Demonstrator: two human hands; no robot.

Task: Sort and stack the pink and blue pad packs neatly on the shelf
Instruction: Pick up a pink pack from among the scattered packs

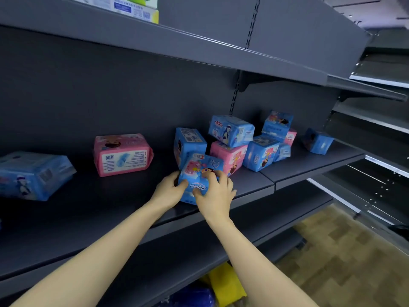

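Note:
A blue pad pack is gripped from both sides near the front of the grey shelf: my left hand holds its left edge, my right hand its right and front. Right behind it stands another blue pack, beside a jumbled pile: a pink pack with a blue pack on top, and several more blue packs. One pink pack lies alone to the left. A blue pack lies at the far left.
A lone blue pack sits far right on the adjoining shelf board. The upper shelf overhangs, with boxes on top. Below are lower shelves with yellow and blue items. Wood-pattern floor lies at the right.

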